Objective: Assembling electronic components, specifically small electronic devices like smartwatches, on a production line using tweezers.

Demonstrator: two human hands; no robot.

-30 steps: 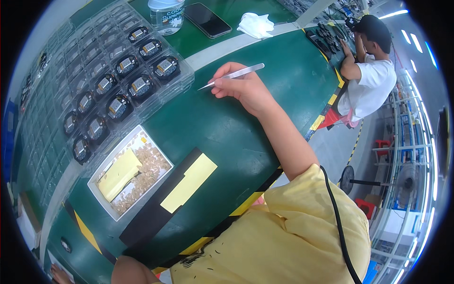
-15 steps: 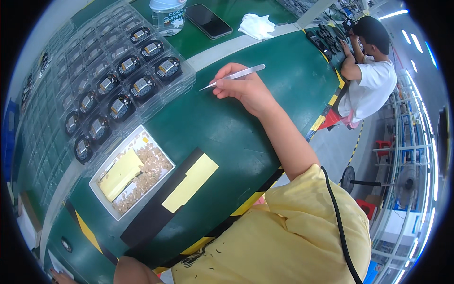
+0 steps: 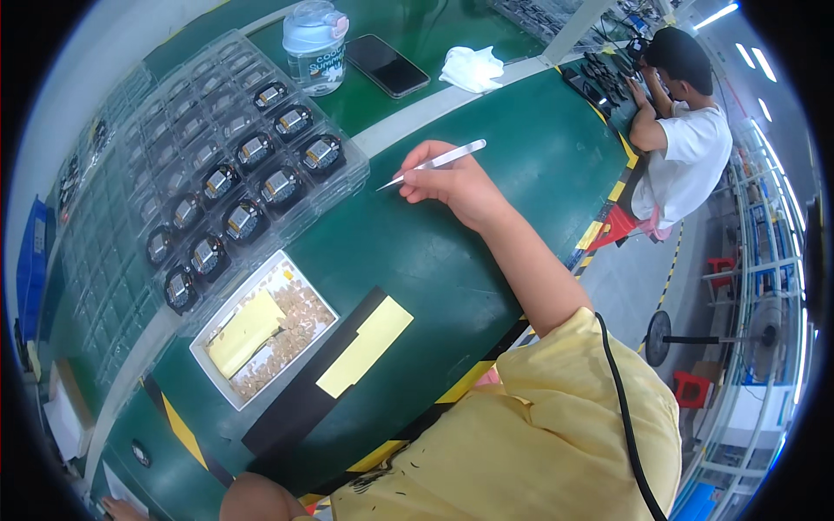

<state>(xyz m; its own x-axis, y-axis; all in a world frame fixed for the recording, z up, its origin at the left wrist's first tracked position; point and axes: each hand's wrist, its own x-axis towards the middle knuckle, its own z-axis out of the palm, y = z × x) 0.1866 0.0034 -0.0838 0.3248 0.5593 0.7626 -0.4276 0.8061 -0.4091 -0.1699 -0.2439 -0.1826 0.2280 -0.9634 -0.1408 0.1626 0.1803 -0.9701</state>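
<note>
My right hand grips a pair of silver tweezers in a pinch. Their fine tip points left, over the green table beside the clear plastic tray. In the tray's pockets sit several round black modules with small circuit boards, one of them a module at the near right corner. At the lower left edge shows part of my left hand, fingers stretched out by a white sheet; the picture's edge cuts off the rest. Close by on the table lies a single small round black part.
A white box holds small tan pieces and a yellow paper. Next to it lies a black strip bearing a yellow sheet. Farther back are a water bottle, a phone and a crumpled tissue. Another person works at far right.
The whole view has shifted slightly, so the trays, box and table appear farther right and lower. My right hand keeps hold of the tweezers; nothing was picked up or let go.
</note>
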